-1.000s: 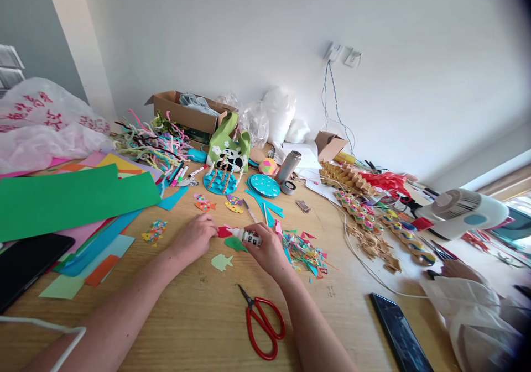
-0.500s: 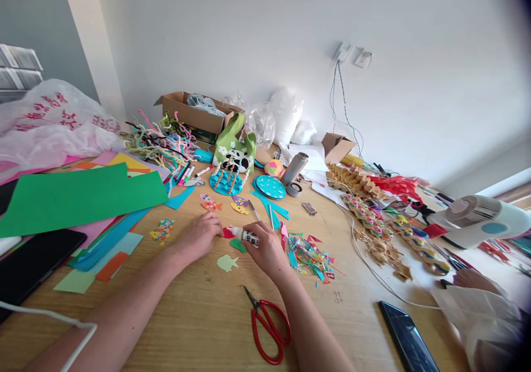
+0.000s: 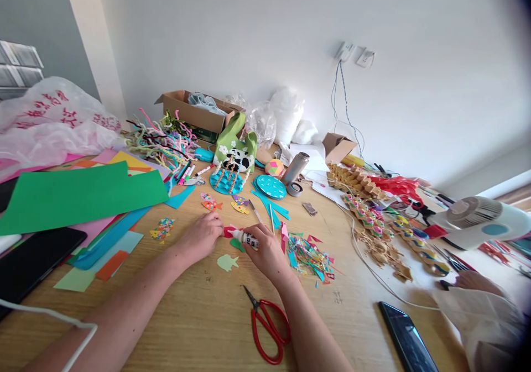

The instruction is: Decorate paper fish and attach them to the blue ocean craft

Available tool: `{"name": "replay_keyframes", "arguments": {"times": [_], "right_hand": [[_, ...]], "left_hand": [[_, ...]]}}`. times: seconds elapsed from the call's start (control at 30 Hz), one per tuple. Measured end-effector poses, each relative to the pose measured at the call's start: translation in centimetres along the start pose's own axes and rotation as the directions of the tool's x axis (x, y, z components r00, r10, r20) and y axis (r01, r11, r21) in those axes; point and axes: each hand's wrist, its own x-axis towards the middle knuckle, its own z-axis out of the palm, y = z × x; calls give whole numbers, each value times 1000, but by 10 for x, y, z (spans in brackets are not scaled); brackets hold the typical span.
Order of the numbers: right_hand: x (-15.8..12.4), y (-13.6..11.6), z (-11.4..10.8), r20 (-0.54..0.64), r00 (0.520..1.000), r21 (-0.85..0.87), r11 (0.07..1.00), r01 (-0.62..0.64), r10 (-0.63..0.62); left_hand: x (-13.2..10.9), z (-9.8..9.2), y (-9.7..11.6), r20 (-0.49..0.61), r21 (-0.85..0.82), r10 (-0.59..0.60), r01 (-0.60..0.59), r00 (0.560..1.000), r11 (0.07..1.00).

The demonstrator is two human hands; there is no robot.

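My right hand (image 3: 265,250) is closed round a small white glue bottle (image 3: 249,239), tilted with its nozzle toward the left. Under the nozzle lies a red paper cutout (image 3: 228,231), partly hidden by the bottle and my fingers. My left hand (image 3: 204,234) is at the cutout's left edge, fingertips together; whether they pinch it or press it down is hard to see. A green paper cutout (image 3: 238,245) shows beneath the bottle, and a pale green paper fish (image 3: 227,262) lies nearer to me. Decorated paper fish (image 3: 211,202) rest beyond my left hand.
Red-handled scissors (image 3: 269,328) lie in front of my right forearm. Paper scraps (image 3: 311,256) are heaped to the right, coloured sheets (image 3: 83,195) to the left. A phone (image 3: 409,336) lies at front right, near another person's hand (image 3: 477,281). A steel flask (image 3: 295,168) stands farther back.
The glue bottle's nozzle has shifted slightly over the red cutout, and the bottle's tilt has changed a little. My left hand stays nearly in place.
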Motion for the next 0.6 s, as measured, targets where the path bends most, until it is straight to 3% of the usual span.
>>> {"name": "replay_keyframes", "arguments": {"times": [0.6], "right_hand": [[0,-5,-3,36,999,-55,998,9,-7]], "left_hand": [[-1,0,0,32,27,14,-15,999,1000]]}}
